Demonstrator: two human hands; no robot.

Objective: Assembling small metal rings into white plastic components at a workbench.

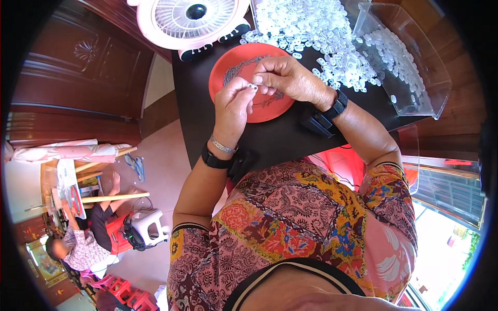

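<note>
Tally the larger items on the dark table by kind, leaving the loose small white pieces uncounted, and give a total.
Red round plate: 1
Pink fan: 1
Clear plastic bin: 1
Heap of small white plastic pieces: 1
Total: 4
Both hands, left hand and right hand, pinch one small white piece above the plate.

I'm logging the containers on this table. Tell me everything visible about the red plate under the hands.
The red plate is round, shallow and looks like plastic, lying flat on the dark table in front of the pink fan. A heap of thin grey metal springs or chains lies in it. The left hand and right hand cover its right part, pinching a small white piece above it.
</note>
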